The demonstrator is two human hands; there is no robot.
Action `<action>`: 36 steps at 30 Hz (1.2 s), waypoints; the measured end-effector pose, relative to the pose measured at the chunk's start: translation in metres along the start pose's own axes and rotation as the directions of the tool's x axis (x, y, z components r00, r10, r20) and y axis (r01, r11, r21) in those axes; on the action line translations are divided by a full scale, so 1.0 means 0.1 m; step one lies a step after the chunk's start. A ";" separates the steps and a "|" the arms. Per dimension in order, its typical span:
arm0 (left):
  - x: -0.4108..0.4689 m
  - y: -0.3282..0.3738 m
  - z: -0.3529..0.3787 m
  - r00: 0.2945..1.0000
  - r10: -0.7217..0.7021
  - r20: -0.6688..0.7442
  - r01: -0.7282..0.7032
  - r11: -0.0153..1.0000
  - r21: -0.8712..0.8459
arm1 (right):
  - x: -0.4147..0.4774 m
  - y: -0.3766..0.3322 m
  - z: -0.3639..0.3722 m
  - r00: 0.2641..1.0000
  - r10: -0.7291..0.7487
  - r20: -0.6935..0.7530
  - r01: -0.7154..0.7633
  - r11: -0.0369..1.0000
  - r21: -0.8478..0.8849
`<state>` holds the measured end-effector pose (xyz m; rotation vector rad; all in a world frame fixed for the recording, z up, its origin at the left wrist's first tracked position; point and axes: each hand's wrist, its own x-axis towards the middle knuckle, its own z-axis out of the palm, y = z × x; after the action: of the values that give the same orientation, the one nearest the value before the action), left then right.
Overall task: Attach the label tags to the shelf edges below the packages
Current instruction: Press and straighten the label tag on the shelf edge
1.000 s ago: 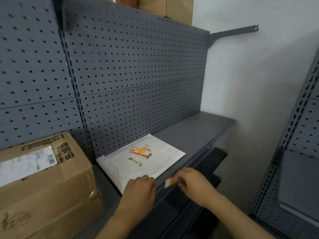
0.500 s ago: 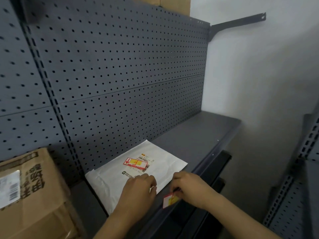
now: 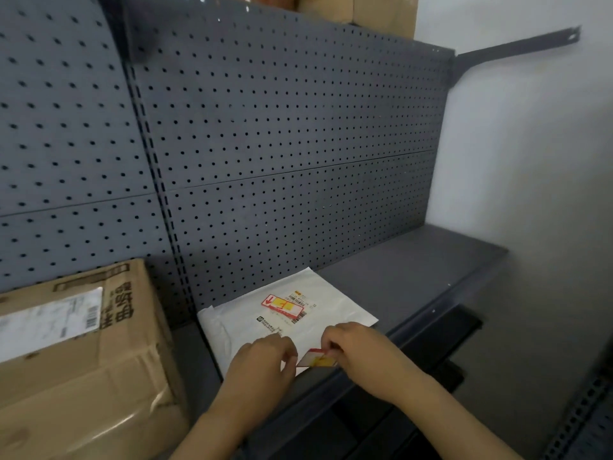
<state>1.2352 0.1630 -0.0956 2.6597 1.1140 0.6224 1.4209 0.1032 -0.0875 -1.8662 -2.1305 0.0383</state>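
Observation:
A small red, white and yellow label tag (image 3: 316, 358) is pinched between my two hands just above the front edge of the grey shelf (image 3: 421, 318). My right hand (image 3: 361, 350) grips its right end with thumb and fingertips. My left hand (image 3: 262, 363) holds its left end, fingers curled. Behind the tag a flat white mailer package (image 3: 282, 323) with a red and yellow sticker lies on the shelf. A brown cardboard box (image 3: 79, 360) with a white shipping label stands at the left.
A grey pegboard back panel (image 3: 282, 144) rises behind the shelf. Cardboard boxes (image 3: 358, 8) sit on the top. A white wall (image 3: 530, 161) closes the right side. Darker lower shelves (image 3: 457, 330) stick out below, and another rack's upright (image 3: 583, 413) shows at the lower right.
The view swung back left, so the box shows more. Both hands brought the tag up from below the shelf edge to just above it, over the mailer's front edge.

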 end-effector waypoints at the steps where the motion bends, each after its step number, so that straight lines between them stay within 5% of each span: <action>1: -0.09 -0.01 -0.03 1.000 -0.026 -0.008 0.026 1.000 -0.016 | -0.01 -0.05 0.02 1.000 -0.018 0.006 0.018 1.000 0.009; 13: -1.46 -0.55 -0.52 0.923 -0.354 -0.148 0.362 0.932 0.026 | 0.13 -1.18 0.33 0.942 -0.330 0.068 0.313 0.931 0.187; 22: -2.44 -0.97 -0.96 0.858 -0.492 -0.145 0.505 0.860 0.069 | 0.19 -2.30 0.64 0.909 -0.409 0.081 0.378 0.890 0.256; 36: -2.89 -1.19 -0.82 0.913 -0.397 -0.098 0.405 0.911 0.074 | 0.16 -2.70 0.79 0.936 -0.334 0.112 0.280 0.899 0.336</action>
<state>0.9407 0.0408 -0.1495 2.3796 1.6900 0.6105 1.1400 0.0919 -0.1000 -1.3716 -2.3435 0.4537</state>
